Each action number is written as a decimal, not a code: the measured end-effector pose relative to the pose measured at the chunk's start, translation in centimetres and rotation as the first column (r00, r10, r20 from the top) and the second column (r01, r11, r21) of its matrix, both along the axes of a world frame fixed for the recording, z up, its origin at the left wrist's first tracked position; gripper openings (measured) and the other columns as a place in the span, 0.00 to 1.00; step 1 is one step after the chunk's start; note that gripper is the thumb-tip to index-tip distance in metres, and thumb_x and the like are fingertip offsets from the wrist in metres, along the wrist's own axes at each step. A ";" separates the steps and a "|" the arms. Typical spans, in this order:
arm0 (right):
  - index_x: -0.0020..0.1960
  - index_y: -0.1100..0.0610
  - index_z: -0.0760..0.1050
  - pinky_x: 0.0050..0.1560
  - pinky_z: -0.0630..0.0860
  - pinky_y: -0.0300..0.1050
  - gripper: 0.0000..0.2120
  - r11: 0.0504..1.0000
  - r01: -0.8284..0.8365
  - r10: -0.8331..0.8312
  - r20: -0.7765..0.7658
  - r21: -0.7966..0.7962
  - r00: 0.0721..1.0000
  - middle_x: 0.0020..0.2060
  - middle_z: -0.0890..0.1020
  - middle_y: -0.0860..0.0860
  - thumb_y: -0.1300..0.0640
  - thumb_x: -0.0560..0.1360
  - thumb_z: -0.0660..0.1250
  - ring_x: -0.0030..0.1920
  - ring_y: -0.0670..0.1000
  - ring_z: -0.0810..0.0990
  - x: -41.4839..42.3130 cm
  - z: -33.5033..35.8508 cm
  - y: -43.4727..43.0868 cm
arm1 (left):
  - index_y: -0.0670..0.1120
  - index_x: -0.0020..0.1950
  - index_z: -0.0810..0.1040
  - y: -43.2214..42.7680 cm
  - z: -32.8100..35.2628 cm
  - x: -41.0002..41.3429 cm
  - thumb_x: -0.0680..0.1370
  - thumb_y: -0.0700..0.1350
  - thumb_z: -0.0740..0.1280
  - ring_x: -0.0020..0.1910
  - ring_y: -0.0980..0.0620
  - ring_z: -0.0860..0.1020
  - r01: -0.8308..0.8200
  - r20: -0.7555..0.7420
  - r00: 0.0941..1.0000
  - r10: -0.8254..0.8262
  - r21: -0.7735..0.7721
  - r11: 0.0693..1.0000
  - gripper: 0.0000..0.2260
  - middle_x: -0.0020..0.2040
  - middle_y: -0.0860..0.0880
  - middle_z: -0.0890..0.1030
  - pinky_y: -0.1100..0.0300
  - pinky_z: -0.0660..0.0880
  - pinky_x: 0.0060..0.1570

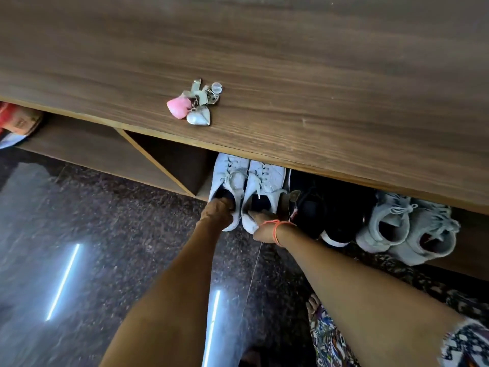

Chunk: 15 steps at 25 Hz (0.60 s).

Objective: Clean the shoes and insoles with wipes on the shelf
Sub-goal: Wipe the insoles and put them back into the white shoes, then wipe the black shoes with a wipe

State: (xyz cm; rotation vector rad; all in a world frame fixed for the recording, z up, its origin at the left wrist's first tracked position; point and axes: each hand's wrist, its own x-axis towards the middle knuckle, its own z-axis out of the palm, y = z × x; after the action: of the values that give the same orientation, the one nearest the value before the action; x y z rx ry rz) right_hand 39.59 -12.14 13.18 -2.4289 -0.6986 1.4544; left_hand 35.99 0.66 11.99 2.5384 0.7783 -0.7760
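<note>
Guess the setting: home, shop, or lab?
Probably a home entryway. A low wooden shoe shelf holds white sneakers, black shoes and grey sneakers side by side; a keychain with heart charms lies on top; the floor is polished dark stone.

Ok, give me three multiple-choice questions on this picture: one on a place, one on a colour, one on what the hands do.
1. Where is the keychain? A on the shelf top B on the floor C in a shoe
2. Wrist band colour? A green B orange C black
3. The left hand and right hand? A hang free B hold wipes C grip the white shoes
1 A, it lies on the wood top; 2 B, orange on the right wrist; 3 C, each hand holds a heel.
</note>
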 end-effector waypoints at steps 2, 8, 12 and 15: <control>0.77 0.52 0.53 0.75 0.55 0.46 0.29 0.996 0.078 -0.079 0.017 0.049 0.997 0.76 0.54 0.55 0.61 0.78 0.58 0.76 0.57 0.53 -0.8 -0.7 -0.5 | 0.44 0.70 0.68 -0.3 -1.2 -1.3 0.77 0.40 0.62 0.71 0.43 0.65 0.036 -0.021 0.999 -0.037 -0.057 0.998 0.21 0.70 0.41 0.69 0.54 0.65 0.68; 0.71 0.53 0.65 0.69 0.65 0.46 0.23 0.925 0.321 -0.362 0.214 0.204 0.907 0.71 0.64 0.56 0.60 0.76 0.61 0.71 0.58 0.64 -1.5 -0.5 -2.7 | 0.45 0.75 0.57 -5.8 -0.2 -1.8 0.77 0.41 0.62 0.75 0.42 0.52 0.102 0.158 0.982 -0.107 0.040 0.994 0.27 0.74 0.42 0.59 0.49 0.61 0.71; 0.64 0.53 0.71 0.60 0.71 0.51 0.16 0.803 0.571 -0.577 0.465 0.171 0.672 0.64 0.67 0.56 0.56 0.77 0.61 0.67 0.59 0.66 -0.5 0.0 -6.1 | 0.44 0.68 0.67 -11.8 1.2 -0.6 0.77 0.41 0.62 0.68 0.43 0.63 0.338 0.267 0.900 -0.345 0.077 0.938 0.19 0.67 0.44 0.68 0.52 0.66 0.63; 0.69 0.56 0.64 0.62 0.69 0.55 0.21 0.751 0.659 -0.553 0.508 -0.039 0.661 0.68 0.64 0.57 0.54 0.77 0.62 0.69 0.60 0.63 0.6 -1.1 -9.4 | 0.43 0.64 0.73 -14.6 1.4 0.9 0.77 0.42 0.63 0.67 0.44 0.68 0.444 0.189 0.881 -0.433 -0.018 0.896 0.16 0.64 0.43 0.74 0.53 0.67 0.62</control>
State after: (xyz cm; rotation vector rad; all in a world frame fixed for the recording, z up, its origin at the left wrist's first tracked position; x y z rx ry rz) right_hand 40.18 -21.56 12.12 -2.8054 0.2616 0.6973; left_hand 36.93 -13.95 13.38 2.7144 0.1109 -0.6706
